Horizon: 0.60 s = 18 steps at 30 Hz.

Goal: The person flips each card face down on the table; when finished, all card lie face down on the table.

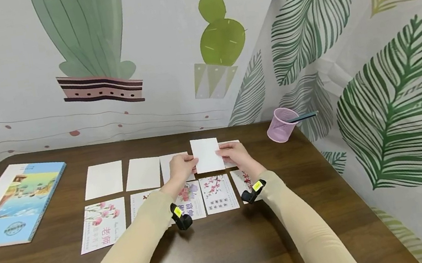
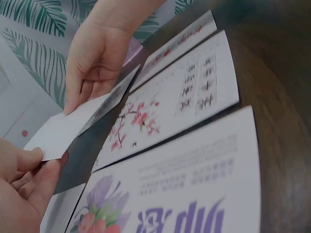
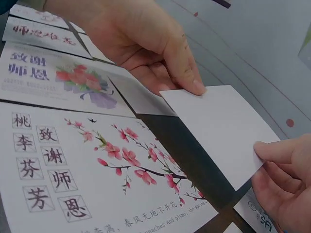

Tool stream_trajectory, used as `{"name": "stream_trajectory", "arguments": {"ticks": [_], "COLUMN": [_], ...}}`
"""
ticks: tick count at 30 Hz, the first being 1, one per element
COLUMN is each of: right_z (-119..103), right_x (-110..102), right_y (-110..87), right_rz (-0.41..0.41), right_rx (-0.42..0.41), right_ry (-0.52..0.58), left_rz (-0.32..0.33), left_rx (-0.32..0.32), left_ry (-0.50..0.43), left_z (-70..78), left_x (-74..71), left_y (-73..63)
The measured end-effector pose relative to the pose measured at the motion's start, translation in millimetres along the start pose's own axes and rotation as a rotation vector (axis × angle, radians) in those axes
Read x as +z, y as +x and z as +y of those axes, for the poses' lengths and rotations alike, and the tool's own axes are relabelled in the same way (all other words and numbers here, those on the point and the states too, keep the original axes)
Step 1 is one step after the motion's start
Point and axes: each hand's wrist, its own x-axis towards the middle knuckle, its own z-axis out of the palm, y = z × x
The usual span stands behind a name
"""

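A white card (image 1: 207, 155), blank on the face I see, is held up between both hands above the back row of cards. My left hand (image 1: 181, 169) pinches its left edge, the thumb on the upper face. On the opposite edge, my right hand (image 1: 238, 154) pinches it likewise; the right wrist view shows that thumb (image 3: 262, 149) pressing the card's face. Just in front lies a card with pink blossom branches and Chinese characters (image 3: 131, 160). Beside it is a card with a purple-wrapped bouquet (image 3: 82, 80). The held card's underside is hidden.
Other blank white cards (image 1: 103, 179) lie in the back row, some partly behind my hands. A pink-flower card (image 1: 103, 224) lies front left. A blue-and-white book (image 1: 15, 204) is on the table's left. A pink mesh pen cup (image 1: 279, 126) stands back right.
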Motion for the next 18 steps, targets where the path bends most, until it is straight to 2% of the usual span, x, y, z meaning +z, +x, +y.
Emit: {"name": "stream_trajectory", "arguments": {"ticks": [8, 18], "right_z": [0.2, -0.9], "right_x": [3.2, 8.2], "right_y": [5.1, 6.9], "right_rz": [0.033, 0.121], "right_rx": [-0.016, -0.058], "right_ry": [-0.123, -0.315], "left_rz": [0.058, 0.095], "left_rx": [0.054, 0.095], "left_ry": [0.247, 0.376], "left_z": [-1.4, -2.6], "left_x": [0.2, 1.5], "left_y": [0.0, 2.0]}}
